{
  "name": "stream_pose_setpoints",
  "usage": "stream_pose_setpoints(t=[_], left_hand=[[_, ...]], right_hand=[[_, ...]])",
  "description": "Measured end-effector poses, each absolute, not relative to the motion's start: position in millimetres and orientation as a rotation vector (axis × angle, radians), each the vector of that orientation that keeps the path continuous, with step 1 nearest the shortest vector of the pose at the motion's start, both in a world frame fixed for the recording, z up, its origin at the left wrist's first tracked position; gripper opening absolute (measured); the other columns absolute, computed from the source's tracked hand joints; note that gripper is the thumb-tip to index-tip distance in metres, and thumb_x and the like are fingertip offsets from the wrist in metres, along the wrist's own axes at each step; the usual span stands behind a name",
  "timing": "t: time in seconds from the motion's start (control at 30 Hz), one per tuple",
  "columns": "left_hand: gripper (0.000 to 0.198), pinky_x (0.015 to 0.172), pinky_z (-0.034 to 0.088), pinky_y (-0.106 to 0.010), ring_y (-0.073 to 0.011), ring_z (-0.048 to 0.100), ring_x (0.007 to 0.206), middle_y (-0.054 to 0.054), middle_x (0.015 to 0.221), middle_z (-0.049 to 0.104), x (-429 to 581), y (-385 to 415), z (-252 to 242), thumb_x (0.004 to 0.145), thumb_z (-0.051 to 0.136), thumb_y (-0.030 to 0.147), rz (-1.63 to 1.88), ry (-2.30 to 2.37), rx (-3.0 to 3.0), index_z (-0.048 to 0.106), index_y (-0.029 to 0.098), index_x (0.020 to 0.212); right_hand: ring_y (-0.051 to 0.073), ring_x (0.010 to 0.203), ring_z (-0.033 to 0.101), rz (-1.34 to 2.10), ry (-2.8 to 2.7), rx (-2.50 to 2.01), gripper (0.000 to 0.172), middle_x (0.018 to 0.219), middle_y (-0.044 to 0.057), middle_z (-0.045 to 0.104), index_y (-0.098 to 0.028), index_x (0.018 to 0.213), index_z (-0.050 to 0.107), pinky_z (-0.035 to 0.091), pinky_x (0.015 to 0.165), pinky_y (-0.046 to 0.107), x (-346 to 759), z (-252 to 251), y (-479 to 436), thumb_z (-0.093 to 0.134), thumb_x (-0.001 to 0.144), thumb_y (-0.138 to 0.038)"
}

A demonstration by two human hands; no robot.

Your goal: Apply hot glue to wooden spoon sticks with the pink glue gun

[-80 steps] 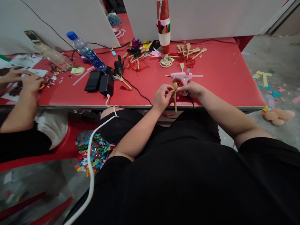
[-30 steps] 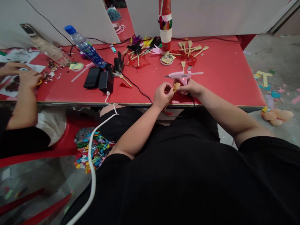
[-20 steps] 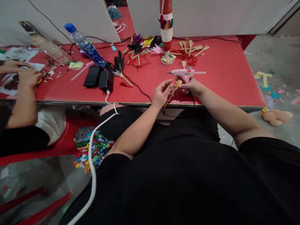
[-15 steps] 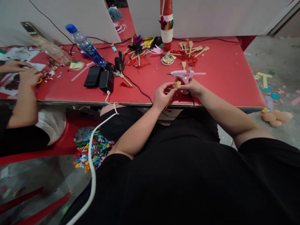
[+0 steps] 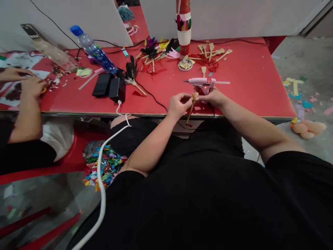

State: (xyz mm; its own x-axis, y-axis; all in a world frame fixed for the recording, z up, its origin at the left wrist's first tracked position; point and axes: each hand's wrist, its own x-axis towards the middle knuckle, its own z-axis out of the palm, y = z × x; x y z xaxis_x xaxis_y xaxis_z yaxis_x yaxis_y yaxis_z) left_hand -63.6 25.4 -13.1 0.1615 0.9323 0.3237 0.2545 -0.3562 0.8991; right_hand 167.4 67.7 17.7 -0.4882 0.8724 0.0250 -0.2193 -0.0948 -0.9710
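Wooden paddle-headed stick [image 5: 192, 107], pinched in L hand [image 5: 179, 105] nr table [image 5: 255, 86] edge, hung steeper than a moment earlier, prob. re-angled for work; R hand [image 5: 214, 97] gripped pink hot-glue gun [image 5: 201, 82]

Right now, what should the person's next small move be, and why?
Probably bring the head of the wooden stick toward the nozzle: the left hand pinches the stick near that head, and the right hand holds the glue gun, its red light lit and nozzle apart from the stick.
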Motion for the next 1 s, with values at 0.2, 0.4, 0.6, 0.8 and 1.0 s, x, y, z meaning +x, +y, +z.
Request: stream_pose_setpoints(t=[0.2,0.4,0.6,0.8,1.0], left_hand=[[0.019,0.08,0.066,-0.032,-0.0175,0.08,0.083,-0.009,0.095,0.087,-62.7,33.8,-13.5,0.107,0.081,0.037,1.187,1.076,1.716,0.077,0.018,0.104],[0.024,0.084,0.065,-0.031,-0.0176,0.079,0.088,-0.008,0.099,0.086,-59.8,32.0,-11.3,0.109,0.08,0.043,1.218,1.008,1.707,0.073,0.02,0.106],[0.03,0.086,0.067,-0.033,-0.0183,0.081,0.091,-0.009,0.107,0.086,-62.0,31.8,-17.2,0.11,0.079,0.05,1.193,0.959,1.631,0.076,0.02,0.115],[0.031,0.075,0.061,-0.029,-0.0156,0.074,0.078,-0.007,0.092,0.085,-64.9,24.1,-6.2,0.1,0.087,0.046,1.125,1.102,1.615,0.082,0.016,0.108],[0.028,0.072,0.058,-0.029,-0.0161,0.071,0.076,-0.008,0.086,0.084,-65.7,18.0,6.5,0.096,0.087,0.043,1.131,1.163,1.668,0.081,0.016,0.097]], right_hand=[[0.023,0.087,0.077,1.599,-1.404,-0.77,0.088,0.098,0.003,0.081,-0.027,0.126,0.079,0.064,0.062,0.03,165.6,26.2,61.3,0.123,0.053,-0.044],[0.01,0.057,0.055,1.664,-1.419,-0.726,0.092,0.089,-0.003,0.079,-0.027,0.129,0.076,0.045,0.043,0.025,167.4,21.0,67.9,0.123,0.054,-0.048],[0.009,0.055,0.052,1.667,-1.399,-0.743,0.085,0.088,-0.004,0.08,-0.026,0.126,0.075,0.047,0.046,0.025,171.1,9.8,75.9,0.122,0.058,-0.046],[0.013,0.065,0.063,1.6,-1.472,-0.805,0.074,0.093,0.002,0.083,-0.024,0.114,0.081,0.053,0.051,0.028,169.1,11.5,73.2,0.121,0.057,-0.048],[0.027,0.099,0.083,1.513,-1.457,-0.885,0.084,0.105,0.005,0.087,-0.027,0.119,0.085,0.074,0.084,0.039,168.5,13.5,70.0,0.123,0.048,-0.05]])
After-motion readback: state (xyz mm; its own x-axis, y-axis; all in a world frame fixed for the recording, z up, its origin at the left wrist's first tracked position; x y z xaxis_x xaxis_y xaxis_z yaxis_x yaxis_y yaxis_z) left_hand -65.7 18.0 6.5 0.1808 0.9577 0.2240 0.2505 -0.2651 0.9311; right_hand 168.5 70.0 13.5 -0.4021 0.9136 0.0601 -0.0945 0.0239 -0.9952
